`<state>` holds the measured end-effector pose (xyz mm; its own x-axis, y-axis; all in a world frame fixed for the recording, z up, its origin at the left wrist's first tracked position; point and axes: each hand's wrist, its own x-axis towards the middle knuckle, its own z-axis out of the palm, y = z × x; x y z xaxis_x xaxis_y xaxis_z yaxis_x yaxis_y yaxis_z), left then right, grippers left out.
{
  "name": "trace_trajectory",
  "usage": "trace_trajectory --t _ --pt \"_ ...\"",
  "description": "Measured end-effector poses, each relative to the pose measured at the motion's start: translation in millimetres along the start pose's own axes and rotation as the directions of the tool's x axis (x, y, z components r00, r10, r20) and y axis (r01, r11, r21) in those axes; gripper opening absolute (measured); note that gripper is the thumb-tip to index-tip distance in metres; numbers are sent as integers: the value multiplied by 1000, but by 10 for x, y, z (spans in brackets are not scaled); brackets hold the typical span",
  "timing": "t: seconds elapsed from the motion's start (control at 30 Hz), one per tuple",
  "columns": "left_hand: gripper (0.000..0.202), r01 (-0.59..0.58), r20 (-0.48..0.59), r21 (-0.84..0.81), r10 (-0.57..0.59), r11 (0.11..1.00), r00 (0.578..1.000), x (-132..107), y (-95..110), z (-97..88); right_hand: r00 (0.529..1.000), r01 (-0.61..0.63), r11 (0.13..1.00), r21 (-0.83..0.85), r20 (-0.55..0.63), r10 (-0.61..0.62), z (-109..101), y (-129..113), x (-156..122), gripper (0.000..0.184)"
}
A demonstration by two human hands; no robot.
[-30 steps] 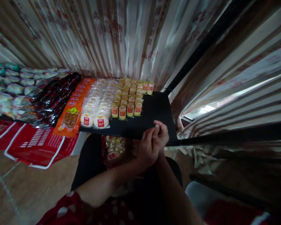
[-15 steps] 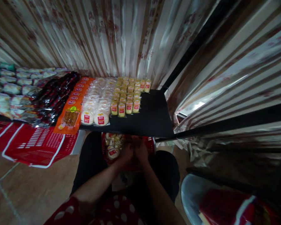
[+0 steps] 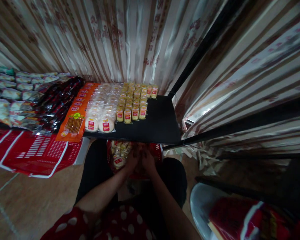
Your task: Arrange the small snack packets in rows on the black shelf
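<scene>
My left hand (image 3: 132, 160) and my right hand (image 3: 147, 160) are close together inside a red basket (image 3: 160, 151) between my knees, below the shelf's front edge. The fingers of both look curled. Deep shade hides what they hold, if anything. Left of my left hand, the basket holds small yellow-wrapped snacks (image 3: 122, 147) and a round white packaged cake (image 3: 119, 162). Above, on the black shelf (image 3: 160, 121), stand rows of small yellow packaged cakes (image 3: 127, 115). Beside them lie rows of round white packaged cakes (image 3: 106, 125).
Further left on the shelf are an orange snack packet (image 3: 73, 125), dark shiny packets (image 3: 58, 103) and pale packets (image 3: 8, 93). A red basket with white handles (image 3: 43, 153) is below them. A pale tub (image 3: 200, 203) with red packaging is at lower right. Striped curtains (image 3: 102, 40) hang behind.
The whole view has shifted slightly, with the shelf and basket a little further left in the picture. Both hands stay together in the basket.
</scene>
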<state>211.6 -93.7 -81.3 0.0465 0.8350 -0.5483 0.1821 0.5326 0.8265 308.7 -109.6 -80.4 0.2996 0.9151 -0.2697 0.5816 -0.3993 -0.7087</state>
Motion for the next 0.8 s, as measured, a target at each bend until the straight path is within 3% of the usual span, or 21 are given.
trace_trajectory --t 0.07,0.23,0.47,0.6,0.8 --pt "35 19 4 -111 -19 994 1000 -64 52 -77 998 65 997 31 -19 -65 -72 -19 -56 41" --pt "18 55 131 -336 -11 940 991 -202 210 -285 952 295 953 76 -115 -285 -307 -113 -171 36" --pt "17 -53 98 -218 76 974 992 -302 558 -474 878 458 885 -81 -111 -465 -576 -315 -308 42" --pt "13 -153 162 -161 179 975 971 -337 823 -548 850 504 856 -116 -107 -515 -651 -378 -340 46" --pt "22 -73 277 -288 156 955 948 -470 1082 -590 845 481 867 -130 -193 -498 -766 -449 -343 42"
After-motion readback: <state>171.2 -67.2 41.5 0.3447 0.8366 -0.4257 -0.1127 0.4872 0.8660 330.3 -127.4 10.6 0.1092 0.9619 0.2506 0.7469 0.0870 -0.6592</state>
